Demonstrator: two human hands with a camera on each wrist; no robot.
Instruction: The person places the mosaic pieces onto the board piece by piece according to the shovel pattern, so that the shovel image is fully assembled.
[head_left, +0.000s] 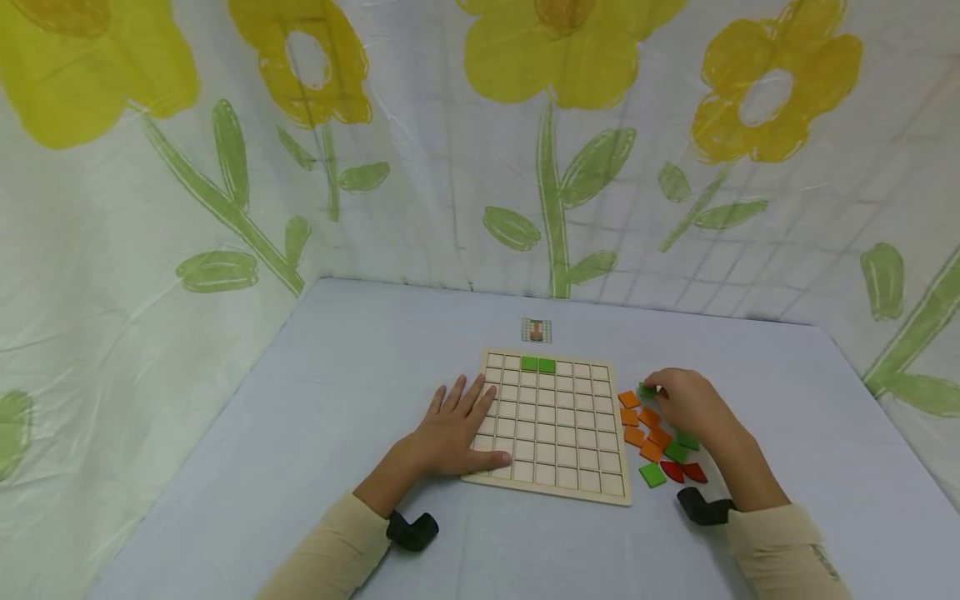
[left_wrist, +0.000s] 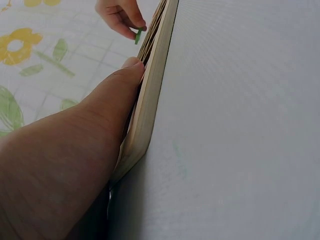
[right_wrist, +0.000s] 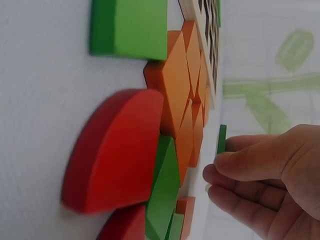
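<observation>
Right of the square, pale wooden grid board, the right hand pinches a flat green wood-like tile, probably light, stiff and best held by its edges; the left hand, fingers spread, rests on the board.

A pale wooden board, marked with a square grid, is laid flat. In its far row, two green squares are set side by side, in the third and fourth cells from the left. The board's left side is touched by the spread left hand. To the right of the board, a thin green tile is pinched by the right hand. Nearer, orange tiles, loose green tiles and two red rounded pieces are scattered.
</observation>
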